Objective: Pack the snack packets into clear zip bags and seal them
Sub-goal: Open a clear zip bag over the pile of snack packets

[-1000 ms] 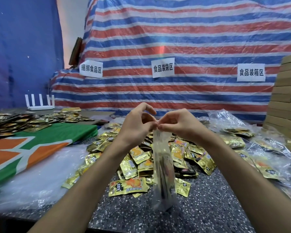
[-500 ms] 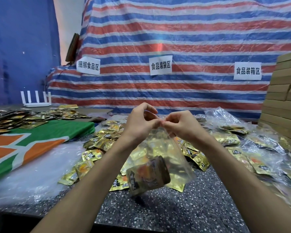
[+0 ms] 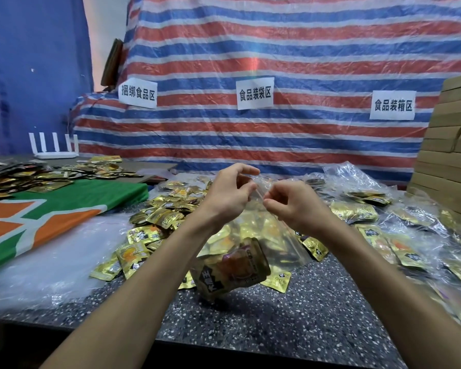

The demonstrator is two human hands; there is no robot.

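A clear zip bag (image 3: 253, 233) hangs in the air above the speckled table (image 3: 290, 315), and both hands pinch its top edge. My left hand (image 3: 228, 195) holds the left part of the strip; my right hand (image 3: 290, 203) pinches it just to the right. Snack packets (image 3: 232, 267), gold and dark, sit bunched in the bag's bottom. A loose heap of gold snack packets (image 3: 155, 217) lies on the table behind and under the bag.
Filled clear bags and plastic sheeting (image 3: 399, 225) cover the table's right side. A green-and-orange cloth (image 3: 51, 211) and more packets lie at left, with a white router (image 3: 55, 147) behind. Flat cardboard boxes (image 3: 447, 155) are stacked at far right. A striped tarp with paper signs hangs behind.
The bag has turned from edge-on to face-on and its packets have settled at the bottom. My two hands have drawn slightly apart along the top edge.
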